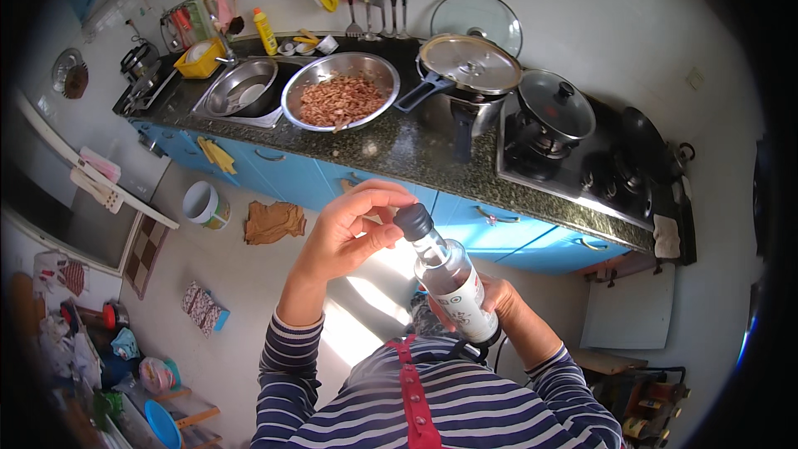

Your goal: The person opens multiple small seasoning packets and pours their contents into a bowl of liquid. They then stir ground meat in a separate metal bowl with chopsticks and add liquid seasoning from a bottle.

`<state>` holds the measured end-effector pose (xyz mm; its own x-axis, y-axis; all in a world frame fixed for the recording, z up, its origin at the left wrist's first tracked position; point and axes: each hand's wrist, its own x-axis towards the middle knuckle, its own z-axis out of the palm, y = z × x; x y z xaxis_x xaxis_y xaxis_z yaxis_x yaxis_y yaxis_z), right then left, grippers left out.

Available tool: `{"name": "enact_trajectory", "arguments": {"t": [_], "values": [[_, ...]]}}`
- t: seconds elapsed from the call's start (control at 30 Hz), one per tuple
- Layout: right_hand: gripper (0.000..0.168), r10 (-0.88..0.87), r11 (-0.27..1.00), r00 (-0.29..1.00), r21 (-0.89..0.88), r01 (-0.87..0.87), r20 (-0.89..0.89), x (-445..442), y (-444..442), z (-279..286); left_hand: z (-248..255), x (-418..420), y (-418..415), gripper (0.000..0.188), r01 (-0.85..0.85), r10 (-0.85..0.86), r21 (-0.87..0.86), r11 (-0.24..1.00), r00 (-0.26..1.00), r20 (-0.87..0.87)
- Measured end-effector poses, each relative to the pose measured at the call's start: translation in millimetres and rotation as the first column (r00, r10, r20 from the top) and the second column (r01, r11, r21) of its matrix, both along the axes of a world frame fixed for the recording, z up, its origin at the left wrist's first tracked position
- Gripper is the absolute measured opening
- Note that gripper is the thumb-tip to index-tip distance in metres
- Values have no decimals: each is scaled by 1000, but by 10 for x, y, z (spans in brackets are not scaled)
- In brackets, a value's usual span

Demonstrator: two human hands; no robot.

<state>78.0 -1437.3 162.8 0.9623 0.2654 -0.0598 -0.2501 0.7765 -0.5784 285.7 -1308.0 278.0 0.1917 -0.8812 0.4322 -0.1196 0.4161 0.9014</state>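
Before my body, a clear glass bottle (450,269) with a white label bearing writing leans with its neck up and to the left. My right hand (502,298) is wrapped around its lower part, and the bottle hides some of the fingers. The thumb and index finger of my left hand (354,229) pinch the black bottle cap (413,221), which sits on the neck. Beyond the hands, a wide stainless steel bowl (288,98) on the counter holds what looks like reddish-brown minced meat (341,101).
The granite countertop (374,151) runs above blue cabinets (280,168). A lidded pan (471,65) rests on a steel pot; another glass-lidded pot (555,103) stands on the gas hob (576,168). Left are the sink (274,117) and a yellow bottle (265,32). A bucket (204,204) and brown cloth (273,222) occupy the floor.
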Motion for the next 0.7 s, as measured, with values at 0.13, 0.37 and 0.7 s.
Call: {"name": "enact_trajectory", "arguments": {"t": [0.13, 0.37, 0.7], "values": [[93, 57, 998, 997, 25, -58, 42, 558, -51, -120, -117, 498, 34, 27, -32, 32, 15, 999, 999, -11], [94, 14, 997, 999, -83, -11, 38, 1593, -388, -219, -202, 1459, -333, 30, -78, 73, 87, 993, 995, 65], [94, -151, 914, 988, -379, 144, 12, 2348, -763, -39, -332, 2358, -959, 40, -62, 109, 212, 975, 970, -215]]}}
